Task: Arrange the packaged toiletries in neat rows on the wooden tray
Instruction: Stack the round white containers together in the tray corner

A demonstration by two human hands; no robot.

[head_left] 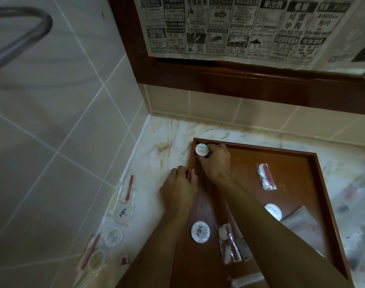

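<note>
A wooden tray point(302, 154) lies on the marble counter. My right hand point(215, 163) presses a small round white packaged soap point(201, 149) into the tray's far left corner. My left hand point(178, 189) grips the tray's left rim. Inside the tray lie a round white soap with a dark emblem point(200, 231), another round white packet point(273, 211) partly behind my right forearm, a clear packet with a red item point(265, 176) and a similar clear packet point(229, 243). A flat clear sachet point(302, 220) rests at the tray's right.
On the counter left of the tray lie a red-stick packet point(129, 188), a round emblem soap point(123, 213) and two round greenish-label soaps point(113, 236) point(96, 259). Tiled wall stands at left and behind; a newspaper-covered framed mirror point(239, 28) hangs above. More blurred packets lie right of the tray point(352, 196).
</note>
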